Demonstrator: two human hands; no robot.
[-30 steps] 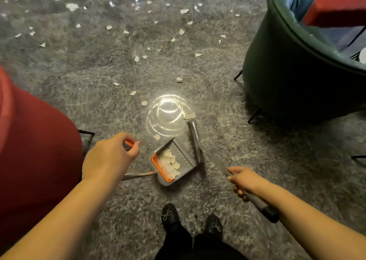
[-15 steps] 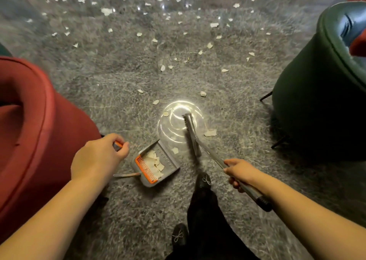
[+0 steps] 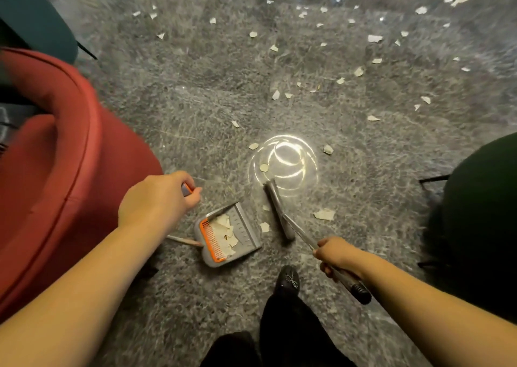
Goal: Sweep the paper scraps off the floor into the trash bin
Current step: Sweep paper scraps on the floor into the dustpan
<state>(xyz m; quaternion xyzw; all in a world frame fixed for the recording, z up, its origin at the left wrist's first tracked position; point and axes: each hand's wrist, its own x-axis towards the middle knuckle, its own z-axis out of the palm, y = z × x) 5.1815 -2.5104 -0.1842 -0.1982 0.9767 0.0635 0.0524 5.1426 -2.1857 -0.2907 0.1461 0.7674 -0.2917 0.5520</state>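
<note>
The floor (image 3: 173, 120) is glossy speckled grey stone, polished enough to mirror a lamp as a bright ring. On it, the dustpan (image 3: 240, 235) looks like matt grey plastic with an orange plastic comb. Paper scraps (image 3: 223, 232) inside look thin and torn. Left of the dustpan, the red chair (image 3: 64, 171) has smooth, leather-like upholstery.

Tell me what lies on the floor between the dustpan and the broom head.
In the head view, two small paper scraps lie on the grey floor between the dustpan and the broom head; one sits near the pan's mouth, the other beside the broom head.
</note>
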